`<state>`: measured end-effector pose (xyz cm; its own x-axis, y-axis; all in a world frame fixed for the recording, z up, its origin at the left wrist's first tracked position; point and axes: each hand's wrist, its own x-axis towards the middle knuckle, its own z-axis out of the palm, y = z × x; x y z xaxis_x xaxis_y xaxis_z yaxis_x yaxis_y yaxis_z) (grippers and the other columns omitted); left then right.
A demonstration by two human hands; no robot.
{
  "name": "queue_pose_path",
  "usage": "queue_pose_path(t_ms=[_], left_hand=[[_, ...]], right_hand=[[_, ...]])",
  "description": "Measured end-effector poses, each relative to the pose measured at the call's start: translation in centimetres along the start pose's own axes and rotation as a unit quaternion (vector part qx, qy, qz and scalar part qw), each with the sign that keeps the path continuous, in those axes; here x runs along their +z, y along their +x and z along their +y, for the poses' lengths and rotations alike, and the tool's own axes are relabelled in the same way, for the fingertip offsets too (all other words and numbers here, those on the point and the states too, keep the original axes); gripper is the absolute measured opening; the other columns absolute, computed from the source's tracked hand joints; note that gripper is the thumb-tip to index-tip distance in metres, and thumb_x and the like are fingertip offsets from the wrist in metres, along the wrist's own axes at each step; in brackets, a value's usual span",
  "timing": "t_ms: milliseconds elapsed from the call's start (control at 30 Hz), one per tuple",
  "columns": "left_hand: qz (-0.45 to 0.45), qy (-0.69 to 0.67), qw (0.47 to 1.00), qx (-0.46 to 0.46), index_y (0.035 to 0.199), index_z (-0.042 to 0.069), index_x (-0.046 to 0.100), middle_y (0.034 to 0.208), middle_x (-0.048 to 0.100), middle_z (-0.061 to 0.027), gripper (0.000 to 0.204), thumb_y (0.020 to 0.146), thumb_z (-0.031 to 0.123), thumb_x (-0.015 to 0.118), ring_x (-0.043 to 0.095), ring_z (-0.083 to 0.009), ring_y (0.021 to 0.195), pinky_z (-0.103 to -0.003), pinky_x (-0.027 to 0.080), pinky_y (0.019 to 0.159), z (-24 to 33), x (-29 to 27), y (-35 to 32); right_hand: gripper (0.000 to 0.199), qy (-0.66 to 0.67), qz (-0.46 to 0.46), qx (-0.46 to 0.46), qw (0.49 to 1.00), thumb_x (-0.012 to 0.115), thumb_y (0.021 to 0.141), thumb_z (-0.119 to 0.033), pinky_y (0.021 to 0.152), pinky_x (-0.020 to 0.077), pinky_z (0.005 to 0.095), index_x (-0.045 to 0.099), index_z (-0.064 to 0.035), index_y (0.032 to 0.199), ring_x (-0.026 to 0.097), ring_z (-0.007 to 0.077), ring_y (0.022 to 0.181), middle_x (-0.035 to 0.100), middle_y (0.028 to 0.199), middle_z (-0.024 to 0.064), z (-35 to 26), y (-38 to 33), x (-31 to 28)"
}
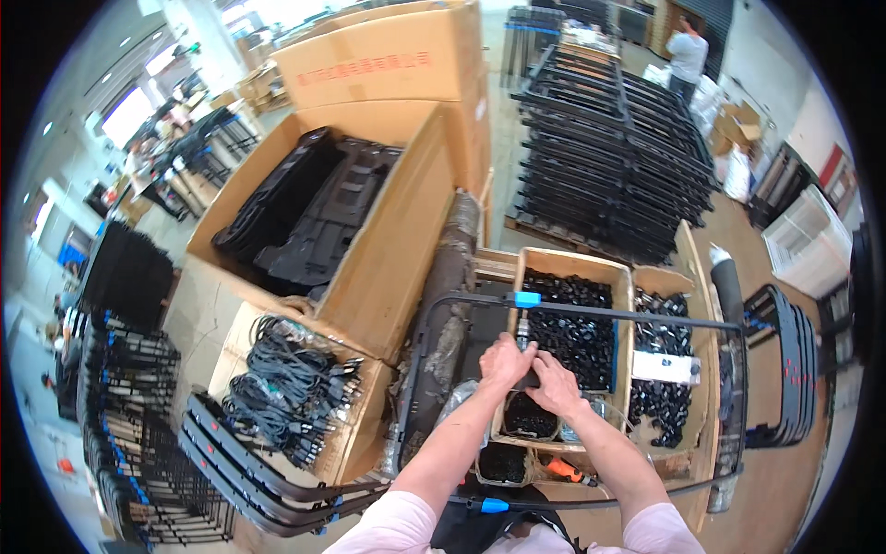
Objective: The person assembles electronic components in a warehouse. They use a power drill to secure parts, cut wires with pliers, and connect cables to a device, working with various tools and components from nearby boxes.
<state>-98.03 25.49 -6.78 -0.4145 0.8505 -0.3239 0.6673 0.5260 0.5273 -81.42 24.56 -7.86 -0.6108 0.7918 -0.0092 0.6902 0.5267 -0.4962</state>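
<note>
My left hand [506, 362] is closed around a slim dark driver-like tool [523, 331] with a metallic upper end. Its tip reaches up toward a blue clip [527, 299] on the far bar of a black tubular frame [637, 317]; whether they touch I cannot tell. My right hand [556, 382] is closed over the lower dark part of the same tool, and its fingers largely hide that part. The frame spans the work area, with another blue clip [495, 505] on its near bar. An orange-and-black tool [565, 470] lies near my right forearm.
Cartons of small black parts [577, 328] lie beneath the frame. On the left are bundled black cables [293, 383], curved black frames [249, 471] and a big open carton [406, 245] of black molded pieces. Stacked black frames [609, 148] and another person [687, 57] are farther back.
</note>
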Motion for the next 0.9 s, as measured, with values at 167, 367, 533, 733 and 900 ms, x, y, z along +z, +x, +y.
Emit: queue_pose_path(t_ms=[167,367,533,733,900], left_hand=[[-0.001,-0.016,1.000,0.003,0.118,-0.003,0.064,0.112,0.076,-0.0302,0.071,0.089,0.060,0.075,0.076,-0.0438,0.108,-0.052,0.061,0.094,-0.4,-0.1,-0.5],[-0.015,-0.041,0.999,0.017,0.115,-0.003,0.066,0.110,0.077,-0.0288,0.068,0.090,0.059,0.076,0.077,-0.0435,0.106,-0.052,0.061,0.092,-1.6,0.2,-0.6],[0.006,-0.040,0.999,0.030,0.114,-0.003,0.066,0.110,0.077,-0.0285,0.067,0.090,0.059,0.075,0.077,-0.0432,0.105,-0.051,0.061,0.092,-2.1,0.6,-1.0],[-0.006,-0.037,0.998,0.042,0.115,-0.004,0.067,0.112,0.077,-0.0278,0.070,0.089,0.061,0.074,0.076,-0.0426,0.108,-0.052,0.060,0.094,-2.3,0.3,-1.8],[-0.014,-0.042,0.997,0.060,0.116,-0.005,0.067,0.112,0.076,-0.0293,0.073,0.089,0.063,0.073,0.075,-0.0447,0.109,-0.053,0.059,0.095,-3.0,0.3,-4.1]], right_hand=[[0.064,0.016,-0.002,0.016,1.000,0.085,0.075,-0.022,0.104,0.0553,0.0472,0.062,-0.0043,0.132,0.064,0.0377,0.127,0.061,0.141,0.0154,-0.7,-0.5,0.2],[0.062,0.002,-0.005,0.009,1.000,0.085,0.076,-0.019,0.103,0.0567,0.0469,0.064,-0.0059,0.132,0.064,0.0373,0.126,0.063,0.139,0.0149,-1.7,-1.0,-0.1],[0.062,-0.005,0.006,0.001,1.000,0.085,0.076,-0.020,0.101,0.0578,0.0476,0.064,-0.0070,0.132,0.066,0.0378,0.124,0.063,0.139,0.0146,-2.1,-1.4,0.0],[0.060,-0.016,-0.011,0.010,1.000,0.086,0.076,-0.021,0.097,0.0593,0.0489,0.062,-0.0070,0.130,0.067,0.0377,0.120,0.062,0.136,0.0131,-2.0,-1.9,0.4],[0.061,-0.036,0.013,-0.004,0.999,0.086,0.077,-0.021,0.093,0.0601,0.0485,0.060,-0.0062,0.130,0.067,0.0374,0.118,0.063,0.129,0.0136,-2.6,-4.5,0.4]])
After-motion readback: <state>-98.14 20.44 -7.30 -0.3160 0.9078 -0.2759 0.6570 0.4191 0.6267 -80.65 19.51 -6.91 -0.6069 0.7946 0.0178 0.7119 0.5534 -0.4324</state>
